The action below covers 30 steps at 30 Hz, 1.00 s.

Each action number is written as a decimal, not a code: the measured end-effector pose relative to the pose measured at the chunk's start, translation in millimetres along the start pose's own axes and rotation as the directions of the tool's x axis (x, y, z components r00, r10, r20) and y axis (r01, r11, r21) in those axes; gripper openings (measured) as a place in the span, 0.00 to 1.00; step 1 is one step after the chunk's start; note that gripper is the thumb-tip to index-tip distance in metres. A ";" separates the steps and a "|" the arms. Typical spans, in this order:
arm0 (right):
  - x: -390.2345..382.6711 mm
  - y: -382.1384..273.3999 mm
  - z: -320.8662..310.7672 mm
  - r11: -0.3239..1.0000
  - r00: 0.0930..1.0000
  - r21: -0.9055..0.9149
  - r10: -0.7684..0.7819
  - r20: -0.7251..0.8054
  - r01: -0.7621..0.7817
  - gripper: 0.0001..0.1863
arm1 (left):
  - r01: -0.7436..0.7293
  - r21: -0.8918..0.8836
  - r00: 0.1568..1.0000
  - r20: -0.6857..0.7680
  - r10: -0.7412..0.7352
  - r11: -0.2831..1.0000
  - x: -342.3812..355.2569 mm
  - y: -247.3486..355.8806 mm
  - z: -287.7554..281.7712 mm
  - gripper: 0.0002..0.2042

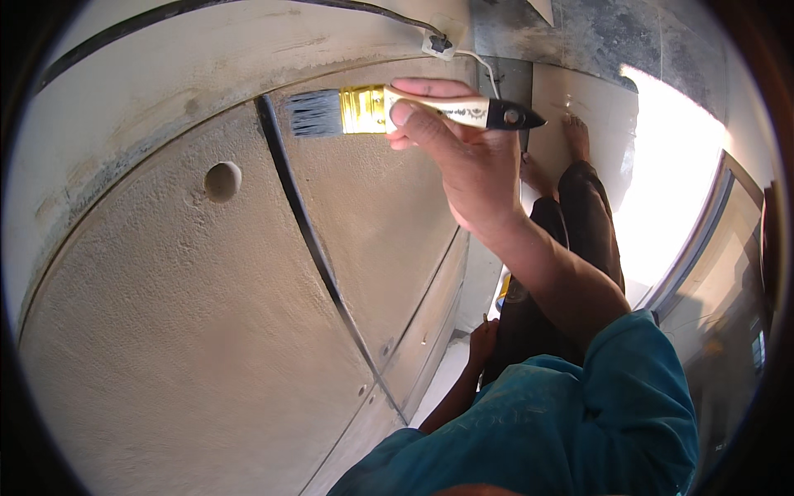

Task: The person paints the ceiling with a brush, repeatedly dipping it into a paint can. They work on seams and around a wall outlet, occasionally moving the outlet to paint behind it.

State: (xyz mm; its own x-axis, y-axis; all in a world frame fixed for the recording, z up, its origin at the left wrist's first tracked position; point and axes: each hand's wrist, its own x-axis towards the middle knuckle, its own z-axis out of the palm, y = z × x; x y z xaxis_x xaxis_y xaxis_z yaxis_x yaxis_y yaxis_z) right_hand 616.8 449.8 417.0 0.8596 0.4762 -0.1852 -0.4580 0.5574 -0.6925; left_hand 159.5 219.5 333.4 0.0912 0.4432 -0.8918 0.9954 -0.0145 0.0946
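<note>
Paintbrush (364, 112), bristles (316, 113) in gold ferrule (361, 110), is pinched by the right hand (471, 161); left hand (483, 341) lower, grip I cannot tell.

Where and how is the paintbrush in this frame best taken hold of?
Probably by the paintbrush's pale handle, coming from the person's right, thumb on its flat face and fingers behind. The bristles point left, so this leaves them free. The right grip pinches it this way, close to the gold ferrule; the black end tapers, offering less to hold.
</note>
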 end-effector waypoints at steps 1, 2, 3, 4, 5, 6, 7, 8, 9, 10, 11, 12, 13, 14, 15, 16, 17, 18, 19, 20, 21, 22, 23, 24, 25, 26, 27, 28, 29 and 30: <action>-11.1 3.6 3.5 0.989 0.994 0.111 0.102 -0.045 -0.096 0.13 | 0.013 0.013 1.000 0.008 -0.013 1.000 -1.3 3.4 -1.5 0.25; -17.7 7.8 6.8 0.957 0.975 0.225 0.207 -0.078 -0.185 0.13 | 0.025 0.027 1.000 0.017 -0.026 0.999 -2.4 6.6 -3.4 0.25; -19.9 13.2 9.3 0.953 0.977 0.247 0.200 -0.073 -0.176 0.14 | 0.034 0.043 0.999 0.025 -0.035 0.998 -1.7 9.9 -5.6 0.25; -24.3 19.2 12.1 0.947 0.978 0.271 0.196 -0.066 -0.172 0.14 | 0.072 -0.021 0.997 0.009 -0.072 0.997 -7.1 29.7 -11.5 0.25; -25.4 23.1 16.2 0.940 0.979 0.296 0.192 -0.061 -0.166 0.15 | 0.108 -0.082 0.994 -0.005 -0.109 0.991 -11.1 39.5 -17.6 0.25; -25.2 26.6 20.7 0.933 0.982 0.331 0.176 -0.068 -0.144 0.16 | 0.108 -0.014 0.994 0.035 -0.108 0.994 -10.2 32.9 -17.0 0.25; -23.5 30.6 24.7 0.943 0.985 0.308 0.154 -0.077 -0.123 0.16 | 0.092 -0.041 0.996 0.009 -0.091 0.995 -12.1 34.2 -16.9 0.25; -20.0 35.0 28.4 0.953 0.988 0.284 0.131 -0.084 -0.103 0.15 | 0.074 -0.067 0.997 -0.017 -0.075 0.995 -13.6 35.9 -15.8 0.25; -18.1 38.0 32.9 0.962 0.990 0.259 0.110 -0.090 -0.083 0.15 | 0.055 -0.093 0.997 -0.044 -0.060 0.994 -15.7 37.4 -14.4 0.25; -15.3 38.4 38.7 0.965 0.995 0.259 0.054 -0.083 -0.030 0.15 | 0.049 -0.070 0.998 -0.043 -0.052 0.996 -14.4 28.8 -7.4 0.25; -13.9 37.7 37.8 0.972 0.994 0.220 0.096 -0.045 -0.084 0.14 | 0.042 -0.044 0.998 -0.042 -0.044 0.998 -13.1 16.5 -1.7 0.25; -13.0 36.7 32.3 0.974 0.990 0.179 0.139 -0.008 -0.136 0.14 | 0.036 -0.018 0.999 -0.040 -0.036 0.999 -13.1 2.8 0.6 0.25; -14.4 36.9 27.9 0.973 0.982 0.132 0.183 0.040 -0.187 0.14 | 0.076 -0.001 0.997 -0.001 -0.076 0.997 -12.2 5.6 -1.8 0.25; -12.4 37.2 26.3 0.965 0.988 0.216 0.152 -0.014 -0.146 0.12 | 0.114 0.016 0.993 0.041 -0.115 0.993 -11.0 17.0 -7.3 0.25; -10.0 40.4 29.6 0.962 0.990 0.247 0.134 -0.041 -0.120 0.12 | 0.151 0.036 0.985 0.084 -0.154 0.988 -9.5 25.5 -12.8 0.25; -6.8 40.8 32.4 0.959 0.991 0.270 0.109 -0.075 -0.086 0.12 | 0.128 0.023 0.989 0.077 -0.130 0.991 -8.8 25.5 -14.1 0.25; -5.2 40.2 33.8 0.955 0.990 0.292 0.085 -0.110 -0.050 0.12 | 0.105 0.012 0.992 0.070 -0.106 0.994 -8.1 25.4 -15.7 0.25; -9.2 38.7 32.4 0.970 0.996 0.233 0.082 -0.020 -0.075 0.13 | 0.080 0.003 0.995 0.063 -0.080 0.997 -7.3 25.3 -17.4 0.25; -9.0 38.7 29.1 0.972 0.995 0.210 0.102 0.015 -0.103 0.13 | 0.116 -0.013 0.991 0.061 -0.115 0.993 -6.9 31.4 -18.4 0.25; -7.4 38.2 24.8 0.973 0.991 0.189 0.124 0.044 -0.130 0.14 | 0.155 -0.023 0.986 0.061 -0.153 0.988 -9.1 42.4 -21.7 0.25; -5.8 38.2 22.2 0.974 0.987 0.166 0.145 0.073 -0.156 0.14 | 0.192 -0.033 0.980 0.061 -0.190 0.981 -10.4 49.5 -24.5 0.24; -4.2 41.4 24.9 0.970 0.994 0.221 0.107 -0.015 -0.101 0.14 | 0.175 -0.040 0.984 0.049 -0.173 0.984 -11.3 48.8 -25.4 0.24; -3.7 41.4 27.1 0.976 0.995 0.196 0.097 0.015 -0.098 0.13 | 0.157 -0.047 0.987 0.036 -0.156 0.986 -11.8 48.7 -25.1 0.24; -4.2 40.6 29.0 0.981 0.995 0.170 0.088 0.045 -0.094 0.13 | 0.139 -0.054 0.990 0.024 -0.138 0.989 -12.3 48.2 -25.4 0.23; -5.3 41.2 28.8 0.985 0.993 0.145 0.082 0.079 -0.093 0.13 | 0.141 -0.046 0.990 0.030 -0.140 0.989 -12.5 48.7 -26.0 0.23; -6.0 45.3 25.8 0.988 0.992 0.135 0.058 0.109 -0.072 0.12 | 0.143 -0.039 0.989 0.036 -0.142 0.989 -12.2 49.3 -26.5 0.23; -6.4 45.7 23.7 0.985 0.994 0.148 0.077 0.081 -0.089 0.12 | 0.145 -0.032 0.989 0.041 -0.143 0.989 -12.1 49.9 -27.1 0.22; -4.6 41.7 22.6 0.981 0.994 0.162 0.098 0.054 -0.106 0.12 | 0.125 -0.063 0.992 0.011 -0.124 0.990 -12.0 46.4 -25.2 0.22; -4.2 39.6 22.0 0.977 0.993 0.176 0.119 0.028 -0.122 0.12 | 0.104 -0.094 0.994 -0.021 -0.106 0.990 -11.4 41.8 -22.0 0.22; -5.9 40.2 22.5 0.986 0.996 0.140 0.080 0.049 -0.086 0.12 | 0.097 -0.111 0.994 -0.032 -0.101 0.989 -11.5 37.8 -19.6 0.22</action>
State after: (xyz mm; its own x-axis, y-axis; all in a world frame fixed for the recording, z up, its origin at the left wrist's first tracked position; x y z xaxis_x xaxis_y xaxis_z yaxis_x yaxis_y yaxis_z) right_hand 588.2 484.8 405.9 0.8080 0.5523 -0.2053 -0.5577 0.6042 -0.5691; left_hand 195.6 231.4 355.9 -0.0105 0.4708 -0.8822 0.9902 0.1277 0.0564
